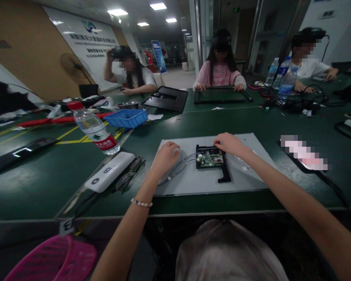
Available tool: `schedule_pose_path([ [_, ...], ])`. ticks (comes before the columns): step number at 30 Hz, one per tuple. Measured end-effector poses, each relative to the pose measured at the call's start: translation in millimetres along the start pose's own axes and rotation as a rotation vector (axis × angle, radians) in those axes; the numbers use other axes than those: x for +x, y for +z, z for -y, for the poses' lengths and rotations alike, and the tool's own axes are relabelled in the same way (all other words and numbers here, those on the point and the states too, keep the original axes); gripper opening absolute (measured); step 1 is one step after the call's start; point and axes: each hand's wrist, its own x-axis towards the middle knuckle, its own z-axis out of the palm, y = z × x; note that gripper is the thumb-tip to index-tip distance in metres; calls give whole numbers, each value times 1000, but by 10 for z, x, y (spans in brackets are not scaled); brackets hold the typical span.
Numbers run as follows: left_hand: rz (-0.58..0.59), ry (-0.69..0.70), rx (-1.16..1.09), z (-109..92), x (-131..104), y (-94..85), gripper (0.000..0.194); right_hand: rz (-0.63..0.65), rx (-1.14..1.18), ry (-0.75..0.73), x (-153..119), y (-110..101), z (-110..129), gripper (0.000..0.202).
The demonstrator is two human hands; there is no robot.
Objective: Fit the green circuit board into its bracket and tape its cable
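Dim room, ceiling lights (117, 12) glowing, tabletop (163, 127) glare, soft blur.

The one camera is sitting on the person's head. It is looking forward and down, close above the hands, with the far table behind them.

The green desk (181, 125) carries a grey panel (193, 184) near its front edge, with glasses (130, 173), a white power bank (110, 171) and a bottle (96, 130) left of it and a phone (304, 153) on its right. Farther back are a blue tray (127, 119), a black cover (167, 98) and a black frame (223, 102).
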Motion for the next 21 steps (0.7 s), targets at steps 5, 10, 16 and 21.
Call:
schedule_pose_path([
  [5,-16,2,-1,9,7,12,31,-91,-65,21,-54,-130,-25,28],
  [10,-12,-3,-13,-20,9,3,31,-80,-135,107,-170,-105,-276,30],
  [16,-5,10,-21,-44,29,17,30,-38,7,102,-270,29,-488,32],
  [21,33,80,-96,-302,138,-86,36,-50,95,78,-299,-76,-510,34],
])
